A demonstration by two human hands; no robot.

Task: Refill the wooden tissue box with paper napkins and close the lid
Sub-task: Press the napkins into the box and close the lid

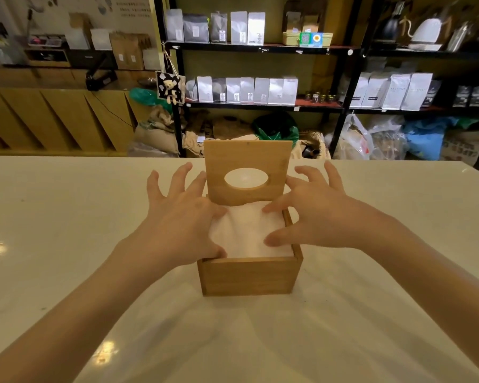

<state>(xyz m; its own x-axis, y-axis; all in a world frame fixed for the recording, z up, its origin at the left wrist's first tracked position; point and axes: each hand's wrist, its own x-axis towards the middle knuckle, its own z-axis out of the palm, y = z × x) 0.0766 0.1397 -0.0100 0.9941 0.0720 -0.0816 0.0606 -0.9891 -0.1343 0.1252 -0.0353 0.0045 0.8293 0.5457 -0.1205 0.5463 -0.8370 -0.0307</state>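
A square wooden tissue box point(249, 276) stands on the white table, right in front of me. Its hinged lid point(248, 156), with an oval hole, stands upright at the far side. A stack of white paper napkins point(246, 230) fills the box up to the rim. My left hand point(183, 217) lies over the left edge of the box, thumb and index fingertip pressing on the napkins, the other fingers spread. My right hand point(313, 214) mirrors it on the right, with thumb and index fingertip on the stack.
The white table point(67, 244) reaches to its far edge just behind the box. Beyond it are black shelves point(260, 48) with bags and kettles, sacks on the floor and a wooden counter point(53, 117) at the left.
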